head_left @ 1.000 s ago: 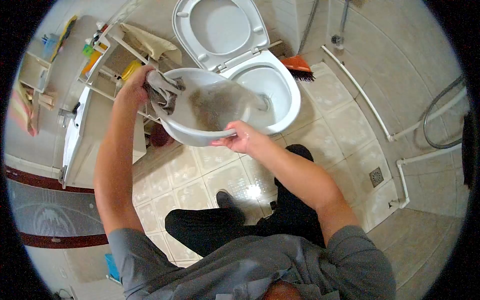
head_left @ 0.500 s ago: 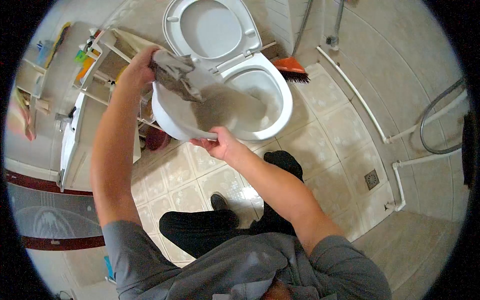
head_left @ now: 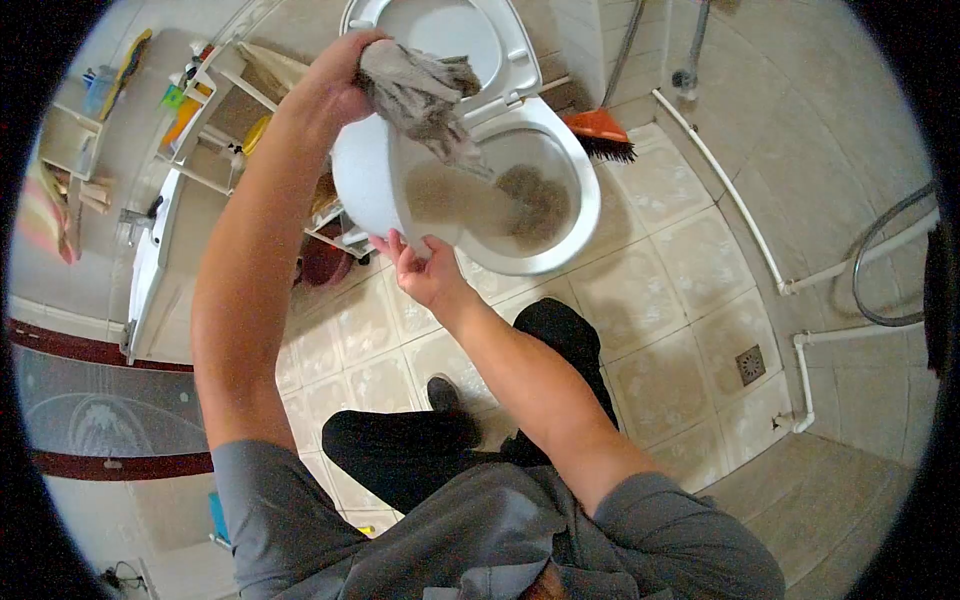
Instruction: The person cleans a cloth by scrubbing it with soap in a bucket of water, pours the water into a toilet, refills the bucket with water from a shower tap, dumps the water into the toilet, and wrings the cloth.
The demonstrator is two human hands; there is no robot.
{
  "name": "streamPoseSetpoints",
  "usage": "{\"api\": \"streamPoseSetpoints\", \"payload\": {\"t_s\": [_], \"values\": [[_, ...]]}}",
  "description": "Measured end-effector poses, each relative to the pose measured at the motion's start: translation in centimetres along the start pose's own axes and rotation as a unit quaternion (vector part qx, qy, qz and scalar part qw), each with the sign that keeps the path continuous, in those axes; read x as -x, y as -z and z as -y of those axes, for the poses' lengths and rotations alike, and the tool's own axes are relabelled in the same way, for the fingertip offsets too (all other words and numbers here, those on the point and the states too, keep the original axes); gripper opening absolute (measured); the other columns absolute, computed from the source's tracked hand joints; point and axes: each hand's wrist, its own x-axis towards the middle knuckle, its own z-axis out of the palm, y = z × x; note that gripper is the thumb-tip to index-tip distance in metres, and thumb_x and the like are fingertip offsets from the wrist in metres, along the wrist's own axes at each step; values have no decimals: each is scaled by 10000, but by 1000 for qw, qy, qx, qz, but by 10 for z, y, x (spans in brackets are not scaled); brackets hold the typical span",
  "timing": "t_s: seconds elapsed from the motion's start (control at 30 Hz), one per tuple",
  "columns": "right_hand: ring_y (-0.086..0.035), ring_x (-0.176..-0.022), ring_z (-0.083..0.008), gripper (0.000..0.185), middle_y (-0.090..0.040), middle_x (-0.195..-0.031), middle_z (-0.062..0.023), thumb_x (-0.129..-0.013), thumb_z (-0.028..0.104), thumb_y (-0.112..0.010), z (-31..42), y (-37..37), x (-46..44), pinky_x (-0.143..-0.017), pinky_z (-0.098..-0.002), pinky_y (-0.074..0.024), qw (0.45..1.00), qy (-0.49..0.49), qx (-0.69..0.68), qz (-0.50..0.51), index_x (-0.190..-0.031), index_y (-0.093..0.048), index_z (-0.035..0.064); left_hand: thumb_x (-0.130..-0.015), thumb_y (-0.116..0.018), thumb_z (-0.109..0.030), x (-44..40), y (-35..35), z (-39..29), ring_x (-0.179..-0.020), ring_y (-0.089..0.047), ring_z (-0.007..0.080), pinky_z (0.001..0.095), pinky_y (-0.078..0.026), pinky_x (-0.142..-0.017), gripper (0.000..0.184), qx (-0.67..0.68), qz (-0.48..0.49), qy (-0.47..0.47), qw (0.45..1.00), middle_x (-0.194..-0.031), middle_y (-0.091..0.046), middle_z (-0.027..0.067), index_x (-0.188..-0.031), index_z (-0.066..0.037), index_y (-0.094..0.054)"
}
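Note:
My left hand point(head_left: 350, 75) is closed round a wet grey cloth point(head_left: 420, 100) at the raised far side of a white basin point(head_left: 365, 175). The cloth hangs over the basin's inside. My right hand point(head_left: 425, 270) grips the basin's near rim, fingers curled on it. The basin is tipped steeply toward the toilet bowl point(head_left: 585, 215), and murky grey water runs from it into the bowl. Dark, cloudy water stands in the bowl. The toilet lid and seat point(head_left: 515, 50) are raised.
An orange brush point(head_left: 598, 130) with dark bristles lies right of the toilet. On the left are a white shelf rack point(head_left: 215, 165) with bottles and a sink point(head_left: 150, 260). A floor drain point(head_left: 750, 365) and white pipes point(head_left: 725, 195) are on the right.
The basin has been tipped further over the toilet. My left hand with the cloth has risen and moved right. The bowl's water has turned darker.

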Motion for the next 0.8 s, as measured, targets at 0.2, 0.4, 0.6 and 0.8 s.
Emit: {"api": "streamPoseSetpoints", "payload": {"t_s": [0.2,0.4,0.6,0.8], "values": [[-683,-967,-264,503,-351,-1455,-294,-907,71,-459,-1,-9,-6,-602,-231,-612,994,46,-62,77,-1392,-398,-49,-915,-526,-187,6,-35,11,-1023,-639,374,506,-443,-1040,382,35,125,89,987,-1140,-644,234,-1165,101,-520],[-692,-947,-268,478,-377,-1434,-287,-900,66,-486,5,-22,-3,-574,-229,-605,991,29,-76,109,-1357,-430,-61,-946,-489,-325,10,-56,9,-1154,-600,326,441,-422,-1076,518,-41,194,118,973,-1266,-624,169,-1271,75,-547],[-694,-948,-274,480,-388,-1426,-287,-898,99,-498,14,-30,-4,-570,-239,-601,992,19,-64,108,-1341,-431,-77,-952,-495,-298,12,-61,2,-1164,-597,305,423,-417,-1080,488,0,175,114,978,-1298,-610,153,-1276,65,-533],[-694,-951,-281,485,-408,-1416,-293,-926,160,-422,17,-30,-6,-554,-251,-591,993,36,-60,97,-1348,-421,-80,-938,-462,-235,25,-67,4,-929,-672,339,486,-522,-923,396,3,116,70,991,-1044,-697,184,-1149,81,-574]]}}
